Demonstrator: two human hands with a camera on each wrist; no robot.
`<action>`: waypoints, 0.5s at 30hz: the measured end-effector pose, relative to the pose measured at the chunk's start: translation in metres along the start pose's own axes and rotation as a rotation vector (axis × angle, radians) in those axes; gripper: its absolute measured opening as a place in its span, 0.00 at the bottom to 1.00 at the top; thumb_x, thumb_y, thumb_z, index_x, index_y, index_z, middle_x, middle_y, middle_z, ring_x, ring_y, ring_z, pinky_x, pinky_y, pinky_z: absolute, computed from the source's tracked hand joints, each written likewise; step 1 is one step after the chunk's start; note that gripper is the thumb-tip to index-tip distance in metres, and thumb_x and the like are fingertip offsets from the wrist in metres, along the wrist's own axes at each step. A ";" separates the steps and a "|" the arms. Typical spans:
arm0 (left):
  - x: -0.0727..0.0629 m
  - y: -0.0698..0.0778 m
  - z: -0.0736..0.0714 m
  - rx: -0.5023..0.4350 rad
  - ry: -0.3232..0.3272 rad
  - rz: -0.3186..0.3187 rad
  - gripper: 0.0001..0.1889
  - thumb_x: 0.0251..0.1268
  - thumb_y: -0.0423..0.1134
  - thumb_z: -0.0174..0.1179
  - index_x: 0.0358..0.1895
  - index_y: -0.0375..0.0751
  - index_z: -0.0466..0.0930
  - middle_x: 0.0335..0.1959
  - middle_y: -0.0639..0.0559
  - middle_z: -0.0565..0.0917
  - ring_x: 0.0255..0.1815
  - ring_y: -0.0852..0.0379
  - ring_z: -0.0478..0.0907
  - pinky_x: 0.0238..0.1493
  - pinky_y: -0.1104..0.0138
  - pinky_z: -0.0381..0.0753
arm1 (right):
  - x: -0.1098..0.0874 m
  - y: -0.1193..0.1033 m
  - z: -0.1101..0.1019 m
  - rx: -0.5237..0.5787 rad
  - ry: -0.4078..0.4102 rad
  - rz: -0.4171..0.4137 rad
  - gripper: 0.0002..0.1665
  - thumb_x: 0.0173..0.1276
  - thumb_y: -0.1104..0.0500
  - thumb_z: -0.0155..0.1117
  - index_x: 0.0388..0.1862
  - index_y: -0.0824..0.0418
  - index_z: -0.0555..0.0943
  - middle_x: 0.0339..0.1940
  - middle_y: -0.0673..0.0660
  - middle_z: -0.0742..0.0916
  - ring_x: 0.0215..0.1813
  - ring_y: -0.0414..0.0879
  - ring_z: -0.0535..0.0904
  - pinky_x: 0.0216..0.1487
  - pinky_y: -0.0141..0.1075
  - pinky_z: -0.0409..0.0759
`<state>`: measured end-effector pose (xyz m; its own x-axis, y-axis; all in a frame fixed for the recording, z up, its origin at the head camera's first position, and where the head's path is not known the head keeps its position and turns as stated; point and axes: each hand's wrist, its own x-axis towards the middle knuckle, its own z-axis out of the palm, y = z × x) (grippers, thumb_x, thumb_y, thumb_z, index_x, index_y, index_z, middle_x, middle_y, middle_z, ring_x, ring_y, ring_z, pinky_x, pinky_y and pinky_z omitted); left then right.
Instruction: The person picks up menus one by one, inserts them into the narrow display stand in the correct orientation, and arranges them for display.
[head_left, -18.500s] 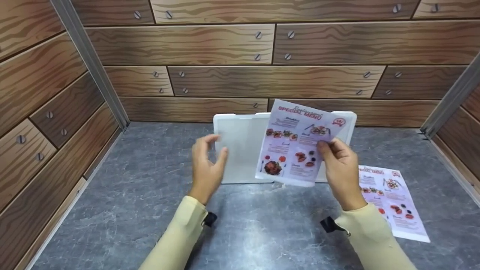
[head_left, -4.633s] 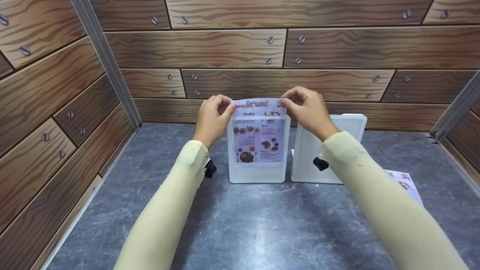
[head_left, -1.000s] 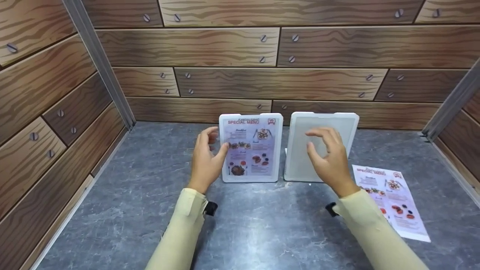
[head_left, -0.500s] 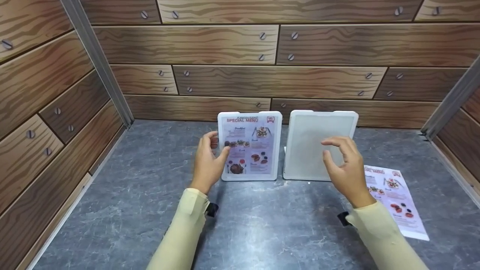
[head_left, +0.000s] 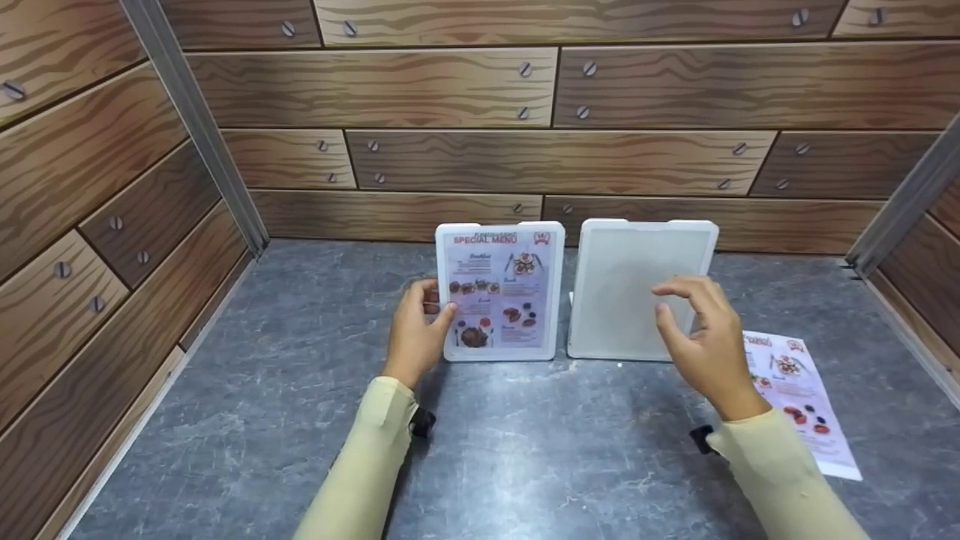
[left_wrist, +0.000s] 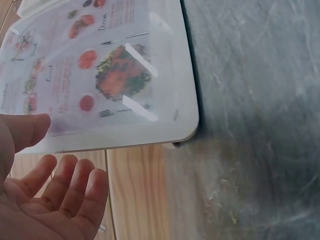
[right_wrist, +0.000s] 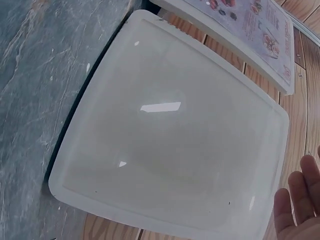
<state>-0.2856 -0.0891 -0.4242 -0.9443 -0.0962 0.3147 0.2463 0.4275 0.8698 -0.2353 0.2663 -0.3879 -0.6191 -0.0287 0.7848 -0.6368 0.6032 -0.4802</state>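
White stand at left holds its menu sheet, no longer jutting out top, so looks filled; left hand loosely open at its edge, no grip, right hand half-open, empty, near blank stand.

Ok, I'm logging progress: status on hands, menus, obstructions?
Left hand at left edge of menu-filled holder, contact unclear. Right hand holding nothing, near blank holder. Right sleeve partly hides loose menu.

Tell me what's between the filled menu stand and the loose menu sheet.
The head view shows the empty stand there, with the right hand overlapping its right edge in that view.
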 end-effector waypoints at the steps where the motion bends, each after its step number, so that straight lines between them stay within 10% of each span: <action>1: 0.000 -0.001 0.000 -0.004 -0.003 -0.003 0.19 0.72 0.32 0.65 0.61 0.32 0.75 0.50 0.42 0.81 0.50 0.48 0.81 0.56 0.56 0.80 | 0.000 0.001 0.000 -0.002 -0.002 0.003 0.16 0.65 0.75 0.66 0.49 0.63 0.86 0.48 0.58 0.86 0.56 0.42 0.76 0.60 0.29 0.68; 15: 0.001 -0.006 -0.002 0.027 -0.059 -0.067 0.12 0.71 0.41 0.68 0.50 0.40 0.81 0.40 0.49 0.86 0.42 0.54 0.82 0.48 0.58 0.81 | -0.003 0.012 -0.005 -0.052 -0.035 0.062 0.14 0.67 0.74 0.64 0.48 0.64 0.86 0.48 0.58 0.86 0.49 0.41 0.74 0.44 0.34 0.66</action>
<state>-0.2875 -0.0934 -0.4287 -0.9699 -0.0730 0.2323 0.1765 0.4461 0.8774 -0.2390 0.2779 -0.3939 -0.6728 -0.0177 0.7396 -0.5728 0.6452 -0.5056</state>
